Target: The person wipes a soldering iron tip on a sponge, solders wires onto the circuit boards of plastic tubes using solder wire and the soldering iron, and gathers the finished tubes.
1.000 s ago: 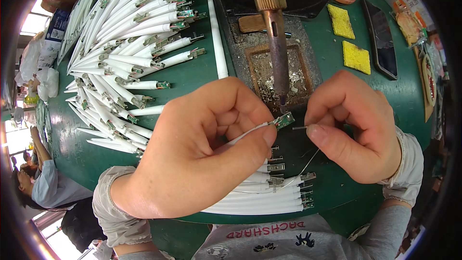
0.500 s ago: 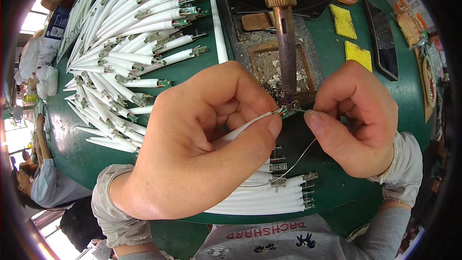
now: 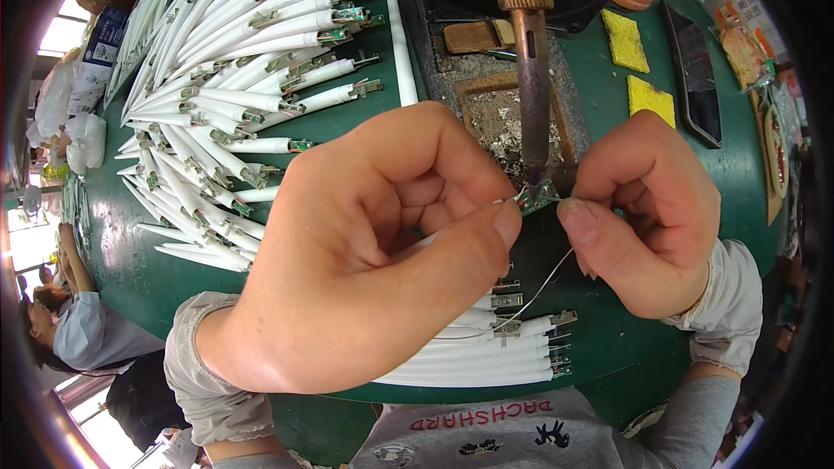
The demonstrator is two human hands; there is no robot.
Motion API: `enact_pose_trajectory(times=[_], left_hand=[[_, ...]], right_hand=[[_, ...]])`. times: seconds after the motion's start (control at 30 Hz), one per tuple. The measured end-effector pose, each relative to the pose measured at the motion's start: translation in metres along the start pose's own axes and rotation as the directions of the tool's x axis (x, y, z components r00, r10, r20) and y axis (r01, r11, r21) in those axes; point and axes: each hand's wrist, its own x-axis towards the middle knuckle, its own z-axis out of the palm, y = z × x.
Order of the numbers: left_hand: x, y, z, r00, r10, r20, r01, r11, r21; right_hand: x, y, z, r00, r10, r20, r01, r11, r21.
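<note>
Pinched between thumb and fingers, my left hand (image 3: 382,269) holds a slim white tube, mostly hidden by the hand. From its end projects a small green circuit board (image 3: 542,201) with fine wire at its edge. The dark tip of a soldering iron (image 3: 533,95) points down onto this board, apparently touching it. My right hand (image 3: 647,221) is closed on a thin solder wire (image 3: 547,280), whose end reaches the board beside the iron tip. The wire loops down over a row of white tubes (image 3: 473,371) with metal connector ends, lying below my hands.
A large pile of white tapered tubes (image 3: 226,100) with small boards covers the left of the green table (image 3: 122,234). Behind the board is a solder-speckled tray (image 3: 486,91). Two yellow sponges (image 3: 625,40) and a phone (image 3: 692,74) lie at right. Another person (image 3: 95,326) sits far left.
The view has shifted slightly, moving the scene a little to the right. Both hands stay at the iron tip, and more of the green board now shows between them.
</note>
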Motion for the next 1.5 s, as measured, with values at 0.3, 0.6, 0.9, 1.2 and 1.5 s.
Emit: enact_pose_trajectory(times=[0.3, 0.6, 0.9, 1.2, 1.5], left_hand=[[-0.003, -0.009, -0.005, 0.999, -0.017, 0.052, 0.010, 0.993, 0.119], [-0.007, -0.009, -0.004, 0.993, 0.043, 0.110, -0.082, 0.920, 0.384], [-0.007, -0.011, -0.006, 0.987, 0.022, 0.161, -0.088, 0.906, 0.415], [-0.004, -0.007, -0.008, 0.970, -0.126, 0.209, 0.106, 0.989, 0.106], [0.000, -0.004, -0.008, 0.974, -0.182, 0.136, 0.179, 0.983, 0.040]], right_hand=[[-0.002, 0.008, -0.005, 0.988, -0.137, 0.069, 0.146, 0.977, -0.156], [-0.003, 0.004, -0.001, 0.997, -0.053, 0.051, 0.062, 0.978, -0.198], [0.003, 0.019, 0.011, 0.905, -0.425, -0.002, 0.404, 0.862, -0.306], [0.003, 0.024, 0.000, 0.810, -0.573, 0.125, 0.573, 0.726, -0.381], [-0.003, 0.023, 0.004, 0.951, -0.308, 0.032, 0.309, 0.949, -0.058]])
